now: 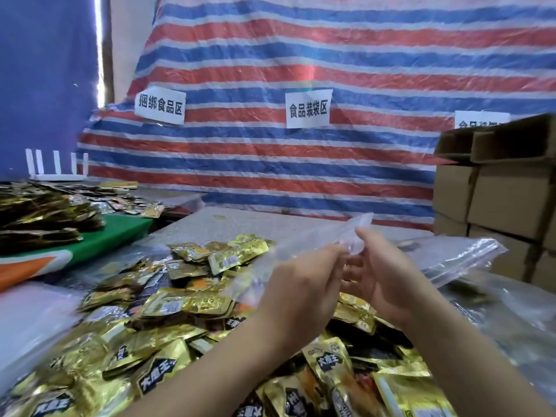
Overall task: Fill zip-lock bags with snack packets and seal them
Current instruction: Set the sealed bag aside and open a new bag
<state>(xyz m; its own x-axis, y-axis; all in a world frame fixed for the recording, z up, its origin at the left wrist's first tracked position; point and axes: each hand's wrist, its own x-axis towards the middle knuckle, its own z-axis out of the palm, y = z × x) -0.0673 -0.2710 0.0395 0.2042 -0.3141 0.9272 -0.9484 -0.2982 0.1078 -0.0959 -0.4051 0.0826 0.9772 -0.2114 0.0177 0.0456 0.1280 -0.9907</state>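
Observation:
I hold a clear zip-lock bag up over the table with both hands. My left hand pinches its top edge from the left, and my right hand pinches the same edge just beside it. The bag is see-through and blurred, so I cannot tell what is inside it. Below my hands a big heap of gold and black snack packets covers the near part of the table. A stack of flat clear zip-lock bags lies to the right of my right hand.
Cardboard boxes are stacked at the right. A second pile of gold packets sits on a green board at the left. Behind the table hangs a striped tarp with paper labels. A white router stands at far left.

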